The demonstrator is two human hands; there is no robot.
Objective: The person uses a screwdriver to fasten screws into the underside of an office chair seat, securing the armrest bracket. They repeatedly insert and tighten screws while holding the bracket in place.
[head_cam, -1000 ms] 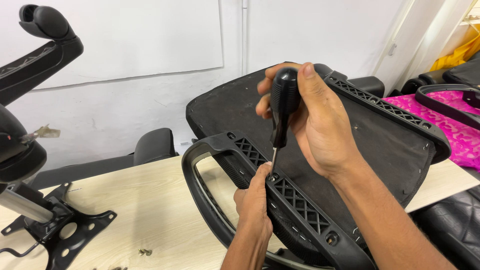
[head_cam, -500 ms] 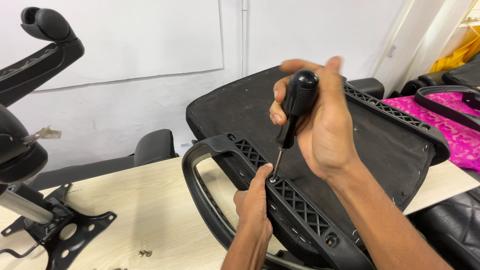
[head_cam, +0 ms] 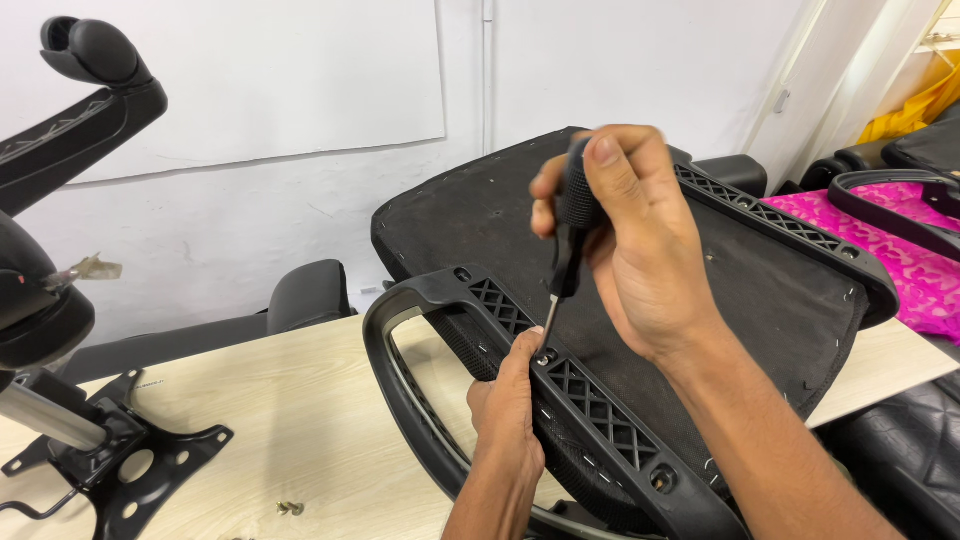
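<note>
The right hand [head_cam: 640,250] wraps its grip around the black handle of a screwdriver [head_cam: 570,225], fingers pressed together about the handle's top, thumb over the rounded end. The tool stands nearly upright, tilted a little, and its thin shaft runs down to a screw hole in the black plastic armrest bracket [head_cam: 590,400]. The tip meets the bracket just beside the left hand's thumb.

The left hand [head_cam: 508,415] comes up from below and closes its grip on the bracket's edge, fingers curled under the frame and thumb lying on top next to the screwdriver tip. The bracket is a long strip with a lattice of diamond openings and round screw holes; it runs diagonally across the underside of an upturned office chair seat [head_cam: 690,290], which is covered in black fabric and lies tilted on the pale wooden counter [head_cam: 270,430]. A curved black armrest loop [head_cam: 400,370] joins the bracket at its upper end and arcs out over the counter.

At the left edge stands a black metal chair mechanism plate [head_cam: 120,470] with a silver gas cylinder [head_cam: 45,415]. A few small screws [head_cam: 290,508] lie loose on the counter near it. A pink patterned cushion [head_cam: 900,250] lies at the right, behind the seat.
</note>
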